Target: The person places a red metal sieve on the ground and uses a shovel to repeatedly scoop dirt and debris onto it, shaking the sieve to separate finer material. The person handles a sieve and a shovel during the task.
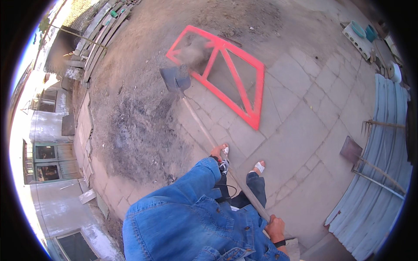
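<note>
A long-handled shovel with a wooden shaft slants across the view. My left hand is closed round its middle. Near the shaft's rear end, beside the denim jacket, my right hand grips it too. The flat metal shovel blade is just left of a red frame with diagonal braces and what looks like fine mesh. A cloud of dust hangs over the frame's far left part. Whether the blade touches the frame, I cannot tell.
Dark ashy soil covers the ground at left; cracked paving slabs lie at right. A second shovel and a fork are by corrugated sheets. Stacked boards stand far left, basins far right.
</note>
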A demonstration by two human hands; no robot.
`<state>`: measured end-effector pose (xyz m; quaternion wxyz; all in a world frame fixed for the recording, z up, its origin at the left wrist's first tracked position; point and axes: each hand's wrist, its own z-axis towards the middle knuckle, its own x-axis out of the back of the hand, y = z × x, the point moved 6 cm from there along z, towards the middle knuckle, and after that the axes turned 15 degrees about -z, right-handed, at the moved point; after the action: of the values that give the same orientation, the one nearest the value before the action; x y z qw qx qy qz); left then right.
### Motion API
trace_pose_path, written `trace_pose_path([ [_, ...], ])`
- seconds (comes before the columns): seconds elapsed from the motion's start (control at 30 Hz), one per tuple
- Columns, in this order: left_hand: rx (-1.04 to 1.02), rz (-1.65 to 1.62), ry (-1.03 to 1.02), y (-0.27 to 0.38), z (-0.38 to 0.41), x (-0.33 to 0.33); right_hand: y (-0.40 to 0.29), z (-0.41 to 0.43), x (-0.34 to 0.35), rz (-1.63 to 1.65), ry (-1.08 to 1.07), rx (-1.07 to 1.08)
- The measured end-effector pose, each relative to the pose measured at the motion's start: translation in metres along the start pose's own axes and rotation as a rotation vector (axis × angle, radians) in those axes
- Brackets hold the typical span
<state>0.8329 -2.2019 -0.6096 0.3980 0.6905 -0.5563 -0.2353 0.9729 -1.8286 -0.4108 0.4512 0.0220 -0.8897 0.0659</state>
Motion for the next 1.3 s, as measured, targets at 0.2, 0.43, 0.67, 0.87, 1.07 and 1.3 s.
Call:
trace_pose_path([
  [0.2, -0.114, 0.480, -0.141, -0.048, -0.032, -0.028, 0.032, -0.028, -0.004, -0.068, -0.140, -0.029],
  [0.43, -0.094, 0.555, -0.237, -0.051, 0.008, 0.001, 0.012, -0.017, -0.033, 0.064, -0.074, 0.044],
  [0.67, 0.252, -0.256, 0.277, 0.021, 0.067, 0.033, -0.037, 0.034, -0.024, 0.702, -0.392, 0.114],
  [0.87, 0.417, -0.791, 0.346, 0.013, 0.032, 0.001, -0.010, 0.035, -0.019, 0.118, 0.011, 0.113],
  [1.07, -0.089, 0.501, -0.169, -0.047, -0.002, -0.019, 0.010, 0.009, 0.020, -0.140, 0.029, -0.005],
  [1.3, 0.125, 0.336, -0.364, -0.136, -0.021, -0.035, 0.043, -0.021, 0.014, -0.156, 0.010, -0.002],
])
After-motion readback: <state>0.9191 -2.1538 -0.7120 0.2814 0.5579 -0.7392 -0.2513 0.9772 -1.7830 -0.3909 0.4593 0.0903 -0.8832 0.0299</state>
